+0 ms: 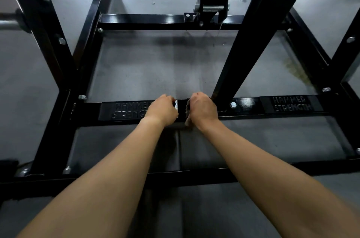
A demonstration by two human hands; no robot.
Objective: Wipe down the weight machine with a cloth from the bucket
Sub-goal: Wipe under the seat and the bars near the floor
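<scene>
Since the cloth (187, 113) is limp, my left hand (161, 110) and right hand (203, 110) bunch it in curled fingers (171, 101) atop the crossbar (245, 102).

Bare forearms (124, 162) run to bare left hand (162, 110) and right hand (203, 109).

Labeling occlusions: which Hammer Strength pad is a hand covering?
The left pad, its lettering cut off by the left hand; the right pad reads whole.
</scene>
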